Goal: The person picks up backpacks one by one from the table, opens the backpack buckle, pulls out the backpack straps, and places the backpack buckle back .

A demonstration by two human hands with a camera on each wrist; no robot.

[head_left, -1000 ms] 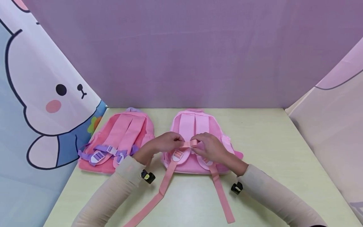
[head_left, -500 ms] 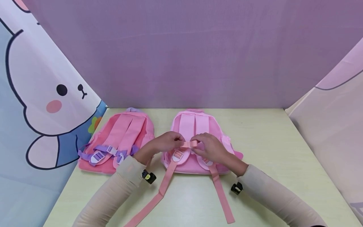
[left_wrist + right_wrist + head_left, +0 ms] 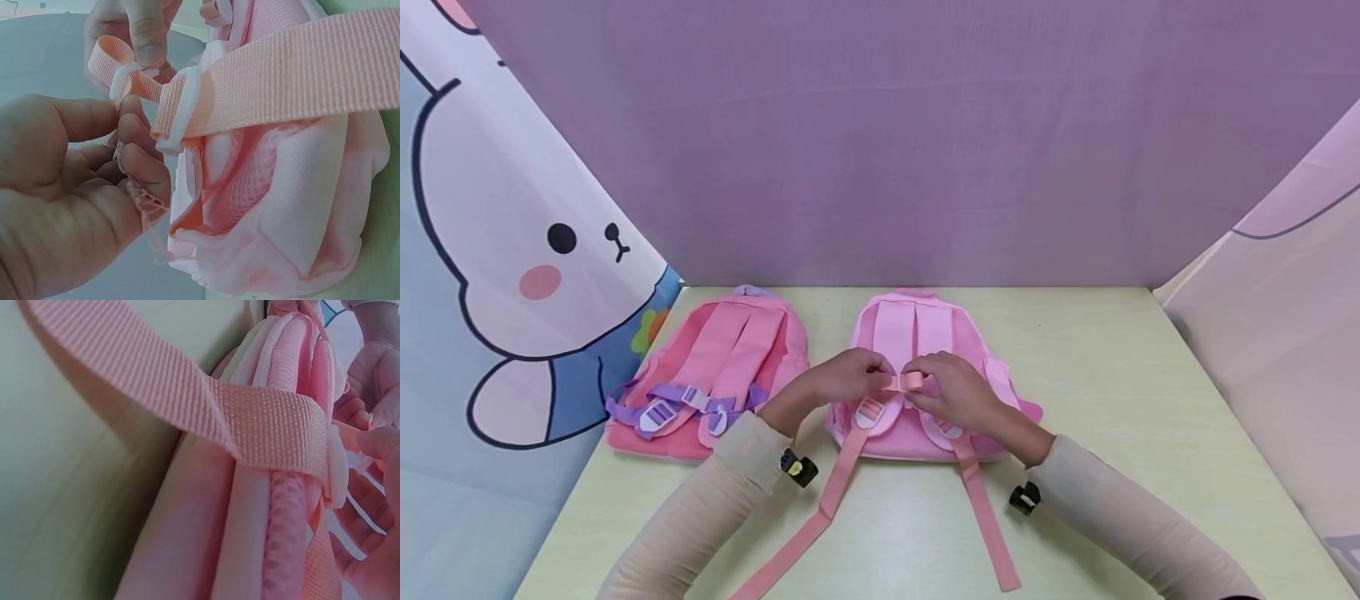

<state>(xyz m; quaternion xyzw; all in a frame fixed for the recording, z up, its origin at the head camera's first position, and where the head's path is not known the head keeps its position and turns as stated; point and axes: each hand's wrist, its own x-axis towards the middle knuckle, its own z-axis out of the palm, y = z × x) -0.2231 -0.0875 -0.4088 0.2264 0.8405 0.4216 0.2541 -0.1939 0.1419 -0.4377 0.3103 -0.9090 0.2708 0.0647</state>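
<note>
A light pink backpack (image 3: pixel 917 333) lies with its shoulder straps facing up. Above its middle, the left hand (image 3: pixel 850 375) and the right hand (image 3: pixel 955 388) pinch a peach strap (image 3: pixel 913 381) from either side. In the left wrist view the strap is looped through a small white buckle (image 3: pixel 123 79); the left hand (image 3: pixel 75 181) grips just below it, its thumb and index finger together. The right wrist view shows the right hand (image 3: pixel 378 512) at the right edge, its grip partly cut off. Two peach webbing tails (image 3: pixel 988 521) run toward the front of the table.
A darker pink backpack (image 3: pixel 730 350) with purple straps (image 3: pixel 673 392) lies to the left, close to the left forearm. Purple fabric (image 3: pixel 910 150) rises behind the table (image 3: pixel 1097 367), and a rabbit-printed cloth (image 3: pixel 497 250) hangs on the left.
The left hand has shifted slightly to the right, closer to the right hand, with the strap still in its grip. The right hand has barely moved.
</note>
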